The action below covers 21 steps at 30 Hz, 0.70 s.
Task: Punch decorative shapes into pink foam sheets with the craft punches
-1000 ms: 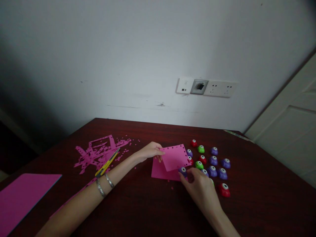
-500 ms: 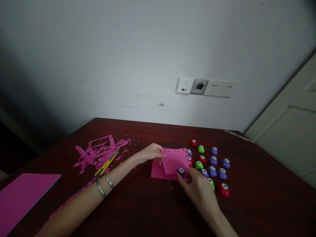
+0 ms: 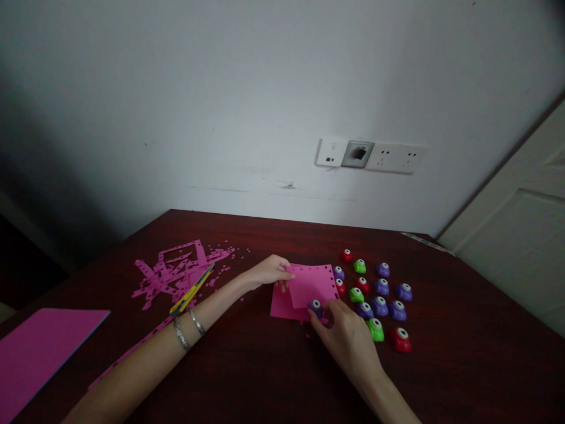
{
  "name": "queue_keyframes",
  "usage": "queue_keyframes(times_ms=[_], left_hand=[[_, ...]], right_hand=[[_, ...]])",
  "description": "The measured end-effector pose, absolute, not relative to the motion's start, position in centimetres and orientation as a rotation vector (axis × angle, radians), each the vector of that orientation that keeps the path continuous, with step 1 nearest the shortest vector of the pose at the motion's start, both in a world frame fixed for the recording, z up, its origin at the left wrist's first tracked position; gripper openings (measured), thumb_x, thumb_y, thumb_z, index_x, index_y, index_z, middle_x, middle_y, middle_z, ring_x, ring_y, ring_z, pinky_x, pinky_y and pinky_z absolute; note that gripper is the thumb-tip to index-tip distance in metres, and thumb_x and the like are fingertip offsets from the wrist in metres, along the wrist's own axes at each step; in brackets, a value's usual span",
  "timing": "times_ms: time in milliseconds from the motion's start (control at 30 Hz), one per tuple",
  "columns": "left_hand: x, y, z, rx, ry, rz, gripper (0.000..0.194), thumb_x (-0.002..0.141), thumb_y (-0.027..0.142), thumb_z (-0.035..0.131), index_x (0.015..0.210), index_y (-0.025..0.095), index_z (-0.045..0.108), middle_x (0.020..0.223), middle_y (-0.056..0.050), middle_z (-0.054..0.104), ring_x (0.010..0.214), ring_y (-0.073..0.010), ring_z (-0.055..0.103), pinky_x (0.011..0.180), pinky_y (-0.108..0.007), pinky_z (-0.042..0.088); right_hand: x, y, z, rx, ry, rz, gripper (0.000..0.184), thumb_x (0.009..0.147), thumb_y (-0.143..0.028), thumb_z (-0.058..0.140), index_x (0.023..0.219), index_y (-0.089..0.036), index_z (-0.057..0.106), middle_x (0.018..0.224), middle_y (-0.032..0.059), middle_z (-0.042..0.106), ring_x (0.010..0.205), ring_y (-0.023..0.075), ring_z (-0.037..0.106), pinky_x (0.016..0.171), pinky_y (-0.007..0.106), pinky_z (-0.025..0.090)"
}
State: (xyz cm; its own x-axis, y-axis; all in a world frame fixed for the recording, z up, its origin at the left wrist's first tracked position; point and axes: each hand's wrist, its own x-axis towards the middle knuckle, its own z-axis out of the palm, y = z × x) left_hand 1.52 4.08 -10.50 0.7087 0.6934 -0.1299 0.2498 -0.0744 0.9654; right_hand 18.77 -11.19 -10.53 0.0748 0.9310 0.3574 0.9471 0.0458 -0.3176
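My left hand (image 3: 274, 272) pinches the left edge of a pink paper sheet (image 3: 311, 285) that has small punched holes along its top and right edges. Between the thumb and fingers of my right hand (image 3: 351, 333) is a purple craft punch (image 3: 315, 307), at the sheet's lower edge. Beneath the held sheet, another pink sheet (image 3: 281, 307) lies on the table. To the right of my right hand stand several more craft punches in purple, green and red, among them a green punch (image 3: 375, 330) and a red punch (image 3: 401, 340).
Punched pink scraps (image 3: 165, 277) and tiny cut-outs lie at the left on the dark red table (image 3: 265, 377). A yellow utility knife (image 3: 192, 291) rests by them. A larger pink sheet (image 3: 48, 347) is at the near left. The wall with sockets (image 3: 395, 158) stands behind the table.
My right hand and the purple punch have shifted a little to the left along the lower edge of the held sheet. My left hand has hardly moved.
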Motion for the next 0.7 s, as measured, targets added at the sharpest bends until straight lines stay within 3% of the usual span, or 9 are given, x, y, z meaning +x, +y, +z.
queue_keyframes(times_ms=[700], left_hand=[[1.38,4.32,-10.61,1.593,0.768,0.403,0.024,0.071,0.035,0.067,0.074,0.012,0.059,0.061,-0.003,0.065,0.051,-0.0107,0.06,0.047,-0.021,0.036]], right_hand=[[18.54,-11.3,-10.52,-1.857,-1.865,-0.018,0.021,0.083,-0.035,0.051,0.071,-0.018,0.056,0.067,0.0036,0.061,0.056,0.016,0.06,0.05,0.025,0.038]])
